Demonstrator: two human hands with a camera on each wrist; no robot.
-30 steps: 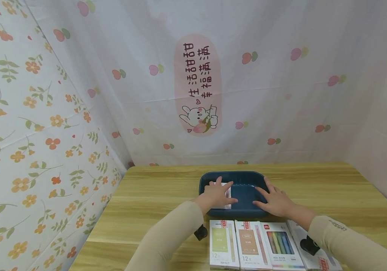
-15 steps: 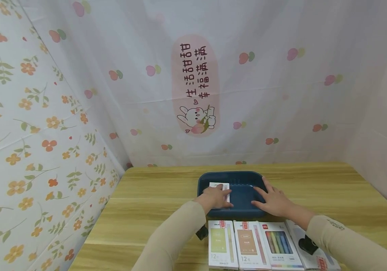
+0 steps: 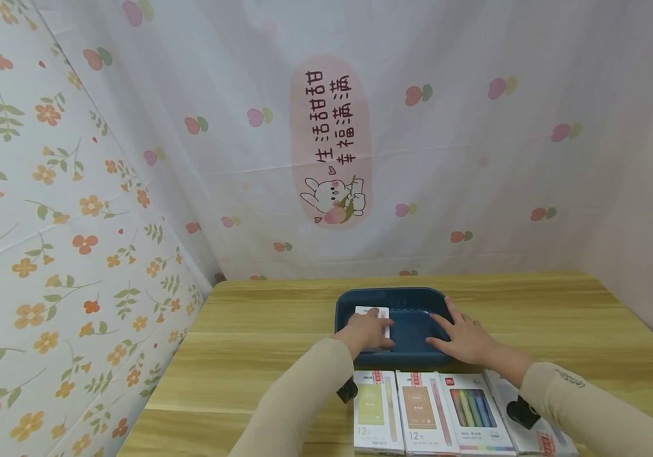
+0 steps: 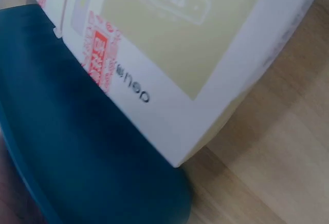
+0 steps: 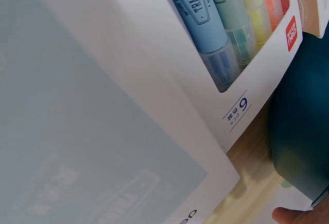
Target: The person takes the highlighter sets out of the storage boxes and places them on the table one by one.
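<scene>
My left hand (image 3: 367,331) reaches into a dark blue plastic bin (image 3: 412,358) and rests palm down over a white box (image 3: 379,311) lying at its left end. Its fingers and thumb spread to the box's right edge; the palm hides much of the box. At the bin's right rim lies my right hand (image 3: 469,343), fingers spread, the thumb and one finger over the inside. A fingertip (image 5: 293,216) of it shows beside the bin (image 5: 300,121) in the right wrist view. The left wrist view shows the bin's side (image 4: 87,131) close up.
Before the bin stand a green-labelled box (image 3: 376,406), an orange-labelled box (image 3: 426,409), a windowed box of coloured highlighters (image 3: 477,409) and another white box (image 3: 551,435), partly under my right forearm. A patterned curtain (image 3: 435,158) hangs behind the wooden table (image 3: 246,355).
My left hand's spread fingers have drawn closer together and settled lower over the white box. The box stays in the bin's left end. My right hand holds its place at the rim.
</scene>
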